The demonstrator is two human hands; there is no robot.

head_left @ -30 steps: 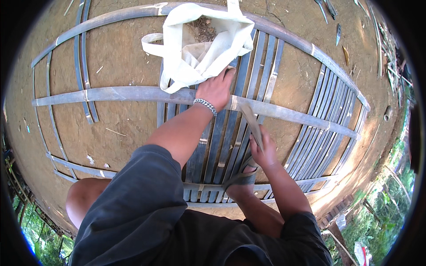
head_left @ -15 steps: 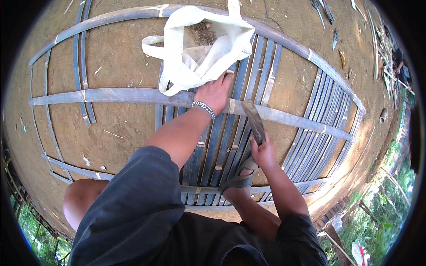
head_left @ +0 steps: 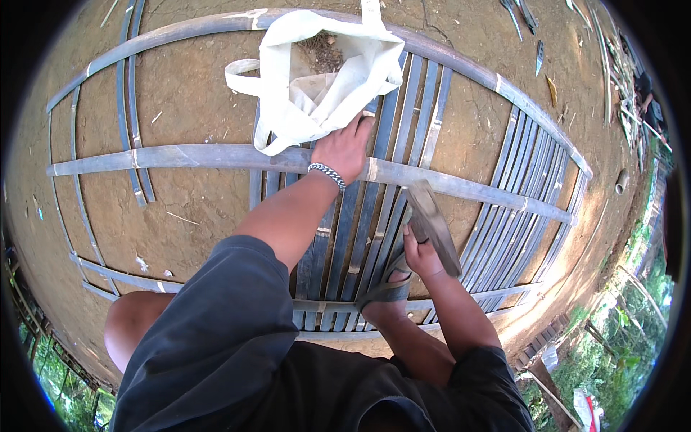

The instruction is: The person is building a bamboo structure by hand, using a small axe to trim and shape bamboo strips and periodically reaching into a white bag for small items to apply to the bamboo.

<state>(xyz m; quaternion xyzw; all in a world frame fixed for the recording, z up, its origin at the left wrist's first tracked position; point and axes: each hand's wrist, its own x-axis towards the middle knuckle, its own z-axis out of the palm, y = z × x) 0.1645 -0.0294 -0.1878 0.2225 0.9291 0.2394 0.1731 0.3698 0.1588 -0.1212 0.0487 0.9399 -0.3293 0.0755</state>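
My left hand (head_left: pixel 344 149), with a metal bracelet on the wrist, reaches forward to the lower edge of a white cloth bag (head_left: pixel 309 86). Its fingertips touch the bag's fabric and are partly hidden there. The bag lies open on a bamboo lattice frame (head_left: pixel 216 155), showing dry fibrous stuff inside. My right hand (head_left: pixel 421 255) grips the handle of a flat grey blade tool (head_left: pixel 434 219), held above the slats. My sandalled foot (head_left: pixel 385 291) stands on the slats just below that hand.
The frame of long bamboo rails and packed vertical slats (head_left: pixel 504 209) lies flat on bare brown dirt. Loose blades and bamboo scraps (head_left: pixel 538 54) lie at the upper right. A short bamboo tube (head_left: pixel 622 181) sits at the right, with greenery beyond.
The blade tool in my right hand has swung down and to the right. My left hand stays at the bag's edge, and the bag's mouth shows wider.
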